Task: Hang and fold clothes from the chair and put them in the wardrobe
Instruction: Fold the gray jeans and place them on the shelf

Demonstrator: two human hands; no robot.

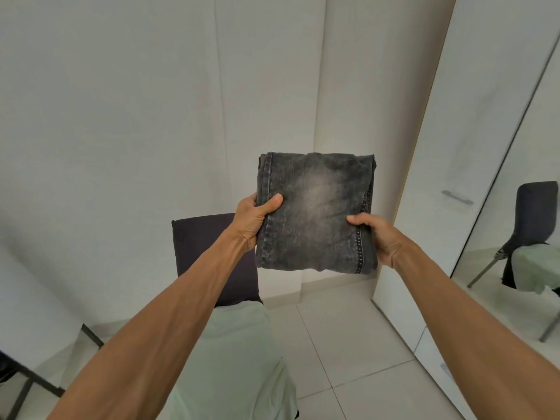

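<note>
A folded pair of grey washed jeans (315,210) is held up in mid-air at the centre of the view, in front of a white wall (121,116). The left hand (253,219) pinches its 9 o'clock edge, thumb on top and fingers underneath; the right hand (377,237) grips the 3 o'clock edge the same way. At 7 o'clock from the jeans stands a chair (206,247) with a dark back, and a pale green garment (239,344) lies over its seat. The wardrobe (454,147) stands at 3 o'clock, showing a white door with a grey handle (457,197) and, beyond it, a mirror (521,237) that reflects the chair. Pale floor (348,344) tiles lie at 6 o'clock. A dark metal frame (27,380) sits at 8 o'clock.
</note>
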